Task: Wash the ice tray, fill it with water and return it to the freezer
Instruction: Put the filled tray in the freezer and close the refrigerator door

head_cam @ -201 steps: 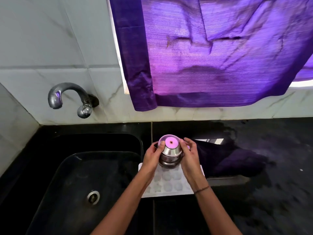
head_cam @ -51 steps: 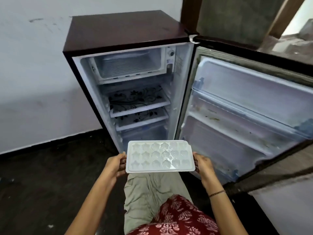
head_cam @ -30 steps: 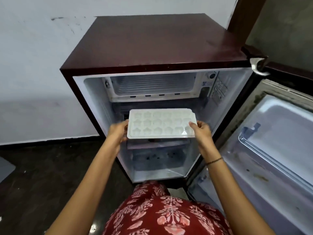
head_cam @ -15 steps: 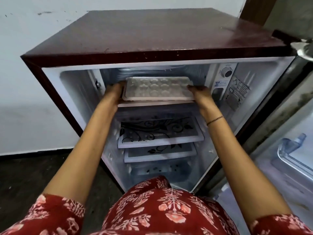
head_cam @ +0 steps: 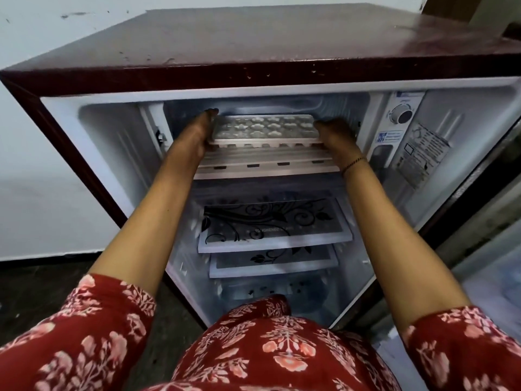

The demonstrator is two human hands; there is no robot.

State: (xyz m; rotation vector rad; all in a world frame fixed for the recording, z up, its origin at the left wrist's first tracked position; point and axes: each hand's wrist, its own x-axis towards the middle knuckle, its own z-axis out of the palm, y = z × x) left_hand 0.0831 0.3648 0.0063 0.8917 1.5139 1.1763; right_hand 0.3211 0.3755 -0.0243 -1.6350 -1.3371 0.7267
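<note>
The white plastic ice tray with flower-shaped cells (head_cam: 265,128) sits level between the two hands, inside the mouth of the freezer compartment (head_cam: 332,107) at the top of the small maroon fridge (head_cam: 253,38). Its long axis runs left to right, across the opening, so its broad long side leads into the compartment and its near long edge faces the person. The tray lies just over the ribbed white freezer floor (head_cam: 265,162); whether its underside already touches that floor I cannot tell (the gap is in shadow).

The left hand (head_cam: 197,131) grips the left short end, fingers closed around that edge; the right hand (head_cam: 337,134) does the same at the right short end. Both look equally far in, so neither is the nearer one.

By my reading this is the last step: washing and filling seem done, though water in the cells is hard to make out. The coming move likely turns on keeping the tray flat while it goes straight back along its short axis, then freeing both ends evenly. A tilt to either side could spill onto the patterned glass shelf (head_cam: 273,224) below.
</note>
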